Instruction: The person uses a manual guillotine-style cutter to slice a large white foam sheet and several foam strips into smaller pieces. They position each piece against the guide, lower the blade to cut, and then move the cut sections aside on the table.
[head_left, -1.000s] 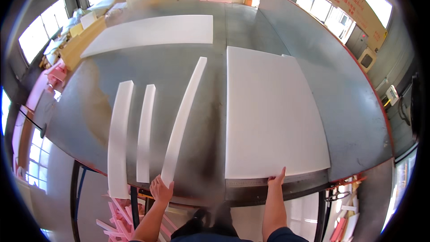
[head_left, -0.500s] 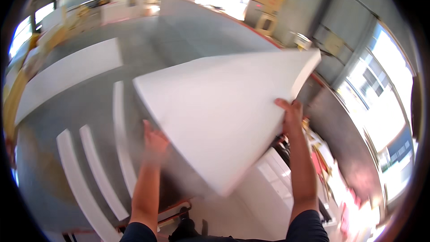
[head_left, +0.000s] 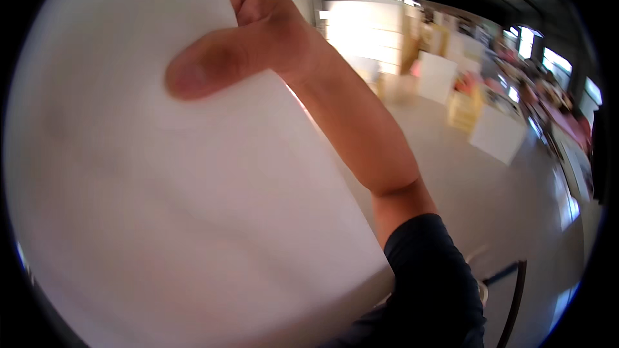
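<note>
A large white panel (head_left: 193, 219) fills the left and middle of the head view, very close and somewhat blurred. My right hand (head_left: 258, 32) grips its upper right edge, the thumb pressed flat on the near face and the fingers curled behind it. Below the hand, the panel's right edge slants down past my forearm to a corner by my dark sleeve. My left hand is not visible, and the panel covers the area on that side.
Beyond my right arm stretches a grey floor (head_left: 438, 148). White boards (head_left: 436, 77) and a white box-like piece (head_left: 500, 130) stand there, with yellowish pieces (head_left: 463, 109) between them. A dark curved bar (head_left: 516, 303) rises at the lower right. Cluttered benches line the far right.
The panel has come up close and now hides most of the left side. My view has turned from the grey table toward the open floor. My left hand has gone out of sight.
</note>
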Motion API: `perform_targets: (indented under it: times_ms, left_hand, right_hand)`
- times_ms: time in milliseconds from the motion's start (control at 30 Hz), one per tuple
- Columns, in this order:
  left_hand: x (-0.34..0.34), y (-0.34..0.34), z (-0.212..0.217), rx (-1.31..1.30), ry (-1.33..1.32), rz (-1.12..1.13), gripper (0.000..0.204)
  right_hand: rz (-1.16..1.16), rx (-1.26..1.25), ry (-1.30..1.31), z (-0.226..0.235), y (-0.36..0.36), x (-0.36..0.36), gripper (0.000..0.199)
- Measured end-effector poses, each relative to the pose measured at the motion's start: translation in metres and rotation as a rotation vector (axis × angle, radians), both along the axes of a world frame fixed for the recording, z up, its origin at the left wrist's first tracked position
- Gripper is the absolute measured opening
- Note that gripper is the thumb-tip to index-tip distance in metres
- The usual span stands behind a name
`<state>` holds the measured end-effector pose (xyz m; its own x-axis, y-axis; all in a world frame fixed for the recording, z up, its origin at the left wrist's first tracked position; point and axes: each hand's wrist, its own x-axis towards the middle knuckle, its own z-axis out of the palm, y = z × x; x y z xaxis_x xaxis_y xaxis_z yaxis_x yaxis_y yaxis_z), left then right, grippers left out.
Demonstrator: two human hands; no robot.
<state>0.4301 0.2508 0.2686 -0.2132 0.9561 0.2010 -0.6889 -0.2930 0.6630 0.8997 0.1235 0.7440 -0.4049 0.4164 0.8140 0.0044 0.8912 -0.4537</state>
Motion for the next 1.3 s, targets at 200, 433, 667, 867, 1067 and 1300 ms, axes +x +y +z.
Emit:
perform_targets:
  times_ms: [200, 433, 667, 867, 1067, 1300]
  left_hand:
    - [0.240, 0.078, 0.044, 0.026, 0.092, -0.317, 0.079]
    - [0.449, 0.132, 0.048, 0.062, 0.089, -0.512, 0.082]
    - [0.620, 0.207, -0.015, 0.068, -0.075, -0.688, 0.085]
    - [0.902, 0.141, -0.072, -0.400, -0.126, -1.393, 0.099]
    - [1.120, 0.163, -0.011, 0.151, 0.082, -0.659, 0.080]
    - [1.238, 0.059, 0.220, 1.127, 0.702, -0.283, 0.130]
  right_hand:
    - [-0.538, -0.108, 0.143, -0.051, -0.127, 0.231, 0.047]
    - [-0.585, -0.249, 0.780, -0.196, -0.209, 0.393, 0.074]
    - [-1.540, -0.043, 0.850, -0.208, -0.283, 0.568, 0.050]
    - [-1.603, 0.262, 0.821, -0.123, -0.328, 0.582, 0.081]
    - [-1.657, 0.421, 0.686, -0.102, -0.383, 0.633, 0.087]
    - [-1.812, 0.236, 0.224, -0.069, -0.481, 0.772, 0.073]
